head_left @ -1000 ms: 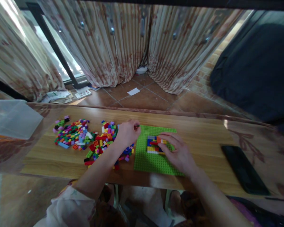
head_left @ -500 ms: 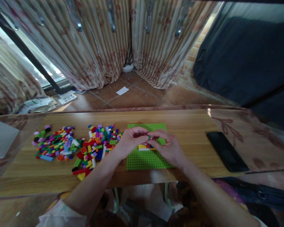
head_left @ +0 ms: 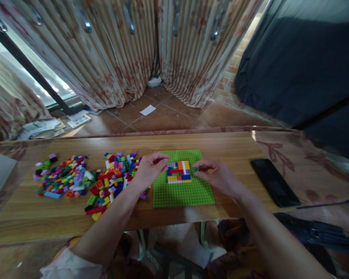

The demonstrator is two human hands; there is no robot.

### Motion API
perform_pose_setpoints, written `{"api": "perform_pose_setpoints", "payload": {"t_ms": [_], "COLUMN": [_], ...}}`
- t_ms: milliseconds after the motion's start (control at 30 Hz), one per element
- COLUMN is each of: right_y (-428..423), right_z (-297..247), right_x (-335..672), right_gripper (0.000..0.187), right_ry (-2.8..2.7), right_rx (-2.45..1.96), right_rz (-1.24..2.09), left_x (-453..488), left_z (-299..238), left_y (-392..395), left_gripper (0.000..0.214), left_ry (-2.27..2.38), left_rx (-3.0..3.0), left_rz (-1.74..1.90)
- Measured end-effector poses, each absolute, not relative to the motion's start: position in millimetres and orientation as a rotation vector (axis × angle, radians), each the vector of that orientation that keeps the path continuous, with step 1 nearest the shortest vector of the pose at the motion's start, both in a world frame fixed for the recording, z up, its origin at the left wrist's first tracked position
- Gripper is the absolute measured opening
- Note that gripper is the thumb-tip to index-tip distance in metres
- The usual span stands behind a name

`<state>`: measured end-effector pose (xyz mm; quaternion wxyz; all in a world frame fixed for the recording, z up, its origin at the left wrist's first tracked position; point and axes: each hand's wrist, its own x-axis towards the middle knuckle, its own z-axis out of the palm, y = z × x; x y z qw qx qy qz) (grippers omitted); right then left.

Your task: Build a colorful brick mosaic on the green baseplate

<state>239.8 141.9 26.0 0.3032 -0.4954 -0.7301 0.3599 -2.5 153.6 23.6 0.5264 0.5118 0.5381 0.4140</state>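
From the head view, the right hand (head_left: 217, 176) has it: thumb and forefinger pinch a small dark-green toy brick (head_left: 195, 169), right over the edge of the green studded baseplate (head_left: 183, 197). Just left of those fingertips sits the brick build (head_left: 178, 173), a flat patchwork of yellow, blue, red, orange, white and grey on the baseplate, and there's a gap between it and the pinched brick.

Over to the left hand (head_left: 149, 170), palm down, thumb and forefinger curving toward each other at the build's left edge! Whether anything is between those tips, or whether they touch the build, I cannot tell. Beside that hand, out to its left and partly behind its forearm, lies a loose brick pile (head_left: 113, 186) in mixed colours; farther left from the hand spreads a second pile (head_left: 65, 176) of mostly smaller pieces.

Well to the right of the right hand, a black smartphone (head_left: 274, 182) lies flat on the wooden tabletop (head_left: 226, 145). Beyond both hands, a white paper sheet (head_left: 148, 110) rests on the tiled floor, before striped, flowered curtains (head_left: 128, 58).
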Motion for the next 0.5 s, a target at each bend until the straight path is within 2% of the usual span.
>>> {"api": "perform_pose_setpoints", "payload": {"t_ms": [500], "right_y": [140], "right_z": [10], "right_x": [223], "right_gripper": [0.016], "right_ry": [-1.995], "right_rx": [-1.414], "right_rz": [0.939], "left_x": [-4], "left_z": [19], "left_y": [155], "left_gripper": [0.023], "left_ry": [1.305], "left_rx": [1.352], "left_rz": [0.943]}}
